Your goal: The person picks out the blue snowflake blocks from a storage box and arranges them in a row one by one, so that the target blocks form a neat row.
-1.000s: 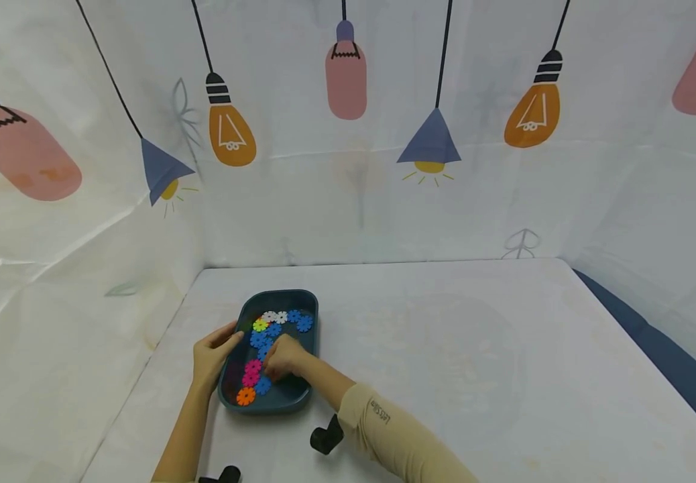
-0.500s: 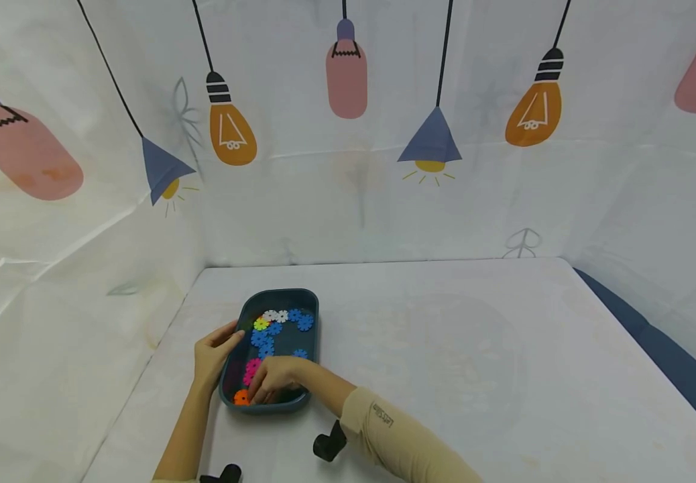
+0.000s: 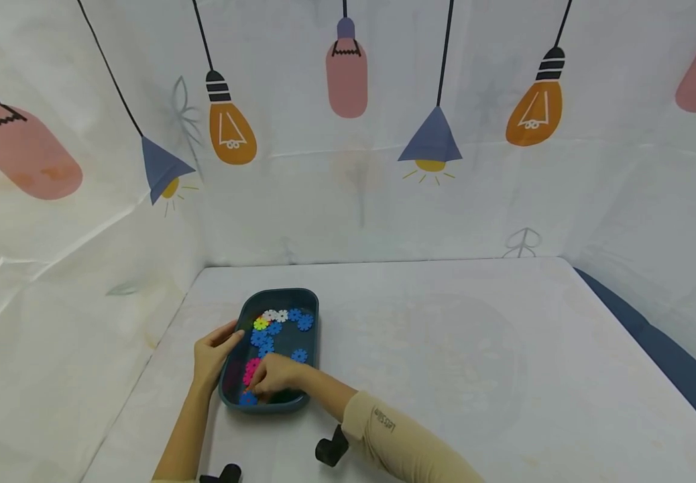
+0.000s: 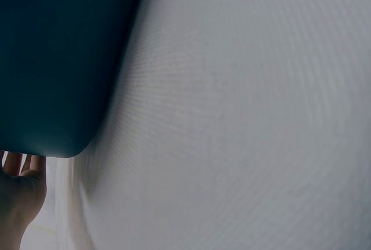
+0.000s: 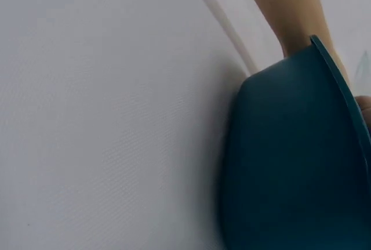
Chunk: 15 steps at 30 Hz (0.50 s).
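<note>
1. The right hand reaches down into the tray's near end, fingers bent; whether its grip pinches a disc cannot be told.
2. Just by its fingertips lies a blue flower-shaped disc, with pink discs beyond.
3. The left hand holds the left rim of the dark teal tray.
4. Farther inside lie more blue discs, a yellow disc and white discs.
5. The tray rests on the left part of the white table.
</note>
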Motion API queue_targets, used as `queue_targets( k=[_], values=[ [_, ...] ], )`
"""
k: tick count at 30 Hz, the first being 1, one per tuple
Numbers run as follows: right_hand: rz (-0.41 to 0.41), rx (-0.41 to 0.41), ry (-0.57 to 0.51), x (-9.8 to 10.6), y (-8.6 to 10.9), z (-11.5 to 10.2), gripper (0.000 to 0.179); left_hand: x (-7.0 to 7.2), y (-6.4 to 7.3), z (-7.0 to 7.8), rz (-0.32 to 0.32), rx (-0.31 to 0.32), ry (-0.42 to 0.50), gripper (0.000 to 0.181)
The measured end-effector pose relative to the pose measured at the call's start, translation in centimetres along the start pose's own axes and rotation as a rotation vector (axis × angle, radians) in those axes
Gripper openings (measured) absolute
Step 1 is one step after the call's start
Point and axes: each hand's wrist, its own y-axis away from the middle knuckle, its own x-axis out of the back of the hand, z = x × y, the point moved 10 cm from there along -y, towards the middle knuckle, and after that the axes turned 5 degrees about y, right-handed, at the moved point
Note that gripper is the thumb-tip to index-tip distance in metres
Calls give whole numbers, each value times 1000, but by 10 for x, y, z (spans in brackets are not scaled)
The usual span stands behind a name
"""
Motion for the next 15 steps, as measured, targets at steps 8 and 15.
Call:
queue_targets(
  k=[8, 15],
  values=[
    [276, -91, -387, 38, -5, 17, 12, -1, 0, 4, 0, 0, -24, 41],
    [409, -122, -568, 55, -5, 27, 18, -5, 12, 22, -21, 28, 3, 39]
  ],
)
